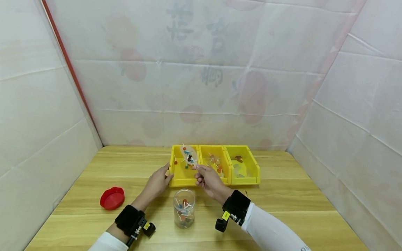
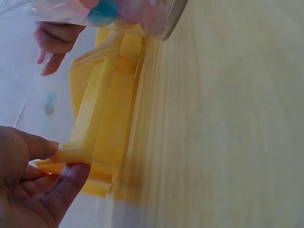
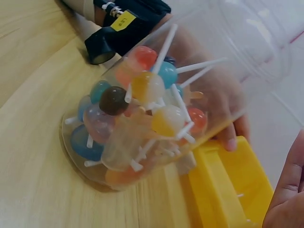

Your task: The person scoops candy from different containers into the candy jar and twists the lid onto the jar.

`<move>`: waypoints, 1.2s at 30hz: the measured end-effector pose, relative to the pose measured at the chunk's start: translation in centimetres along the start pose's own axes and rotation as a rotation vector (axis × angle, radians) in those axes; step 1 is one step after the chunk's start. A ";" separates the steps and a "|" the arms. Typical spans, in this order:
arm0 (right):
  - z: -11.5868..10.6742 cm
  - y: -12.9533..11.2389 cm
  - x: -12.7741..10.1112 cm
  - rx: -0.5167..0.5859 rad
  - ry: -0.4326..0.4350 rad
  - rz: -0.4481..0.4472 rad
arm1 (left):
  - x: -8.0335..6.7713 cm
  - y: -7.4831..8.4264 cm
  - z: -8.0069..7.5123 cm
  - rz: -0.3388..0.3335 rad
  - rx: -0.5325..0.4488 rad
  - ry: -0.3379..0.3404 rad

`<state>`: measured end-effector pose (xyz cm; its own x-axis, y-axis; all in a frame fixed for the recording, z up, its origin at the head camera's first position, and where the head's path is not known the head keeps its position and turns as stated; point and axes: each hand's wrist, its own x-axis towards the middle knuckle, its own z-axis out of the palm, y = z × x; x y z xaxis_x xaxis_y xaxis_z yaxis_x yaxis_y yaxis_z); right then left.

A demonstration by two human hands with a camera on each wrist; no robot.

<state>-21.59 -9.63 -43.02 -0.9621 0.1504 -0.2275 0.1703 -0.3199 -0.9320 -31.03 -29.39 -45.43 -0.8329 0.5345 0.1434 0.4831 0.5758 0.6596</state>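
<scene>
Right hand (image 1: 208,179) pinches clear lollipop-filled plastic scoop (image 1: 189,157) above left yellow plastic bin (image 1: 183,174); left hand (image 1: 157,183), fingers relaxed, steadies the bin's rim. Risk: tilted scoop spills lollipops onto tabletop (image 1: 282,205).

Wooden table (image 1: 282,216), light plank top. On it: three yellow bins (image 1: 242,177) side by side at the back; clear jar (image 1: 184,208) of lollipops near the front; red lid (image 1: 112,198) at left.

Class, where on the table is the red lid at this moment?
In the head view, the red lid lies on the wooden table at the person's left, apart from the left hand and the clear jar.
</scene>
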 end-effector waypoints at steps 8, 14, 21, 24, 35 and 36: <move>-1.3 0.0 -0.8 0.001 -0.030 0.001 | -0.1 -0.1 -0.3 -0.001 -0.015 -0.009; -2.2 0.3 -1.2 -0.013 -0.021 -0.010 | -0.2 -0.3 -0.4 -0.004 -0.038 -0.025; -3.2 0.4 -1.8 -0.061 -0.065 -0.026 | -0.8 -0.2 -1.4 0.039 -0.032 0.007; -3.7 0.2 -2.2 -0.089 -0.098 -0.036 | -1.3 -0.3 -1.9 0.091 -0.028 0.028; -5.9 -1.1 -3.2 -0.103 -0.169 -0.070 | -3.6 0.0 -2.7 0.121 -0.149 -0.057; -6.2 -1.2 -3.3 -0.098 -0.176 -0.076 | -3.8 0.1 -2.7 0.128 -0.160 -0.069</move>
<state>-17.31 -3.96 -42.89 -0.9939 0.0025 -0.1105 0.1072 -0.2205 -0.9695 -28.54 -33.07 -43.90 -0.7448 0.6407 0.1864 0.5300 0.3983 0.7486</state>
